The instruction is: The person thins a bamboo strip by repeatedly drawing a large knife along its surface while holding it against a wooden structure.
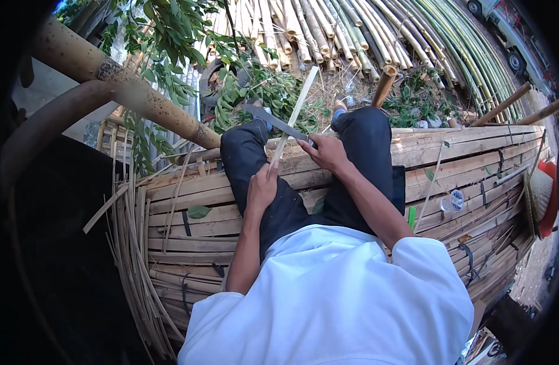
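Note:
My left hand (263,185) is closed round the lower end of a pale split bamboo strip (301,100), which slants up and away between my knees. In my right hand (325,151) is the dark handle of a long-bladed knife (278,123). The blade points to the far left and crosses the strip a little above my left hand. Whether its edge bites into the strip is too small to tell. Both forearms rest near my thighs, in dark trousers.
I sit on a bench of bundled bamboo slats (194,228). Thin strips (136,261) hang at its left end. A thick bamboo pole (151,109) slants across the left. Cut bamboo poles (352,30) lie beyond leafy branches (279,88). A plastic cup (454,201) lies at right.

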